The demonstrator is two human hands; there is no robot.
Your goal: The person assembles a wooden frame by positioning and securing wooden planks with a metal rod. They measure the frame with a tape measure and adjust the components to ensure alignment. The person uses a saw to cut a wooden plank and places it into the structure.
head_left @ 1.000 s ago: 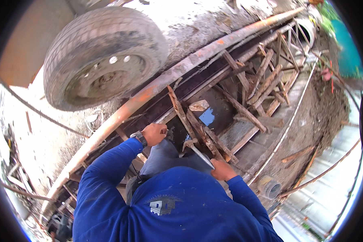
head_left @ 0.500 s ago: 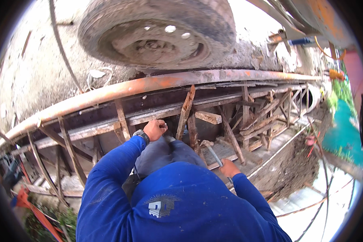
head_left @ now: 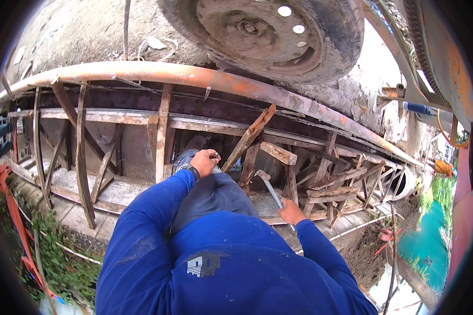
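Two hands work the formwork: the right hand (head_left: pixel 290 212) is wrapped round the slim handle end of a head-heavy steel hammer (head_left: pixel 270 188) at five o'clock, best gripped there, while the left hand (head_left: pixel 204 162), fisted at centre, pinches something small, probably a nail, beside the slanted wooden brace (head_left: pixel 249 135)

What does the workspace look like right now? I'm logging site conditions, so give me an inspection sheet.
Surface: wooden formwork in a trench, planks dirty and worn.
Job's things: hammer in right hand, head raised beside a slanted wooden brace.
Clutter: loose timber offcuts to the right.
Grippers: left hand closed on a small metal piece; right hand grips hammer handle.
Cables: orange cord at left.
Surroundings: rusty pipe, vehicle tyre, weeds.
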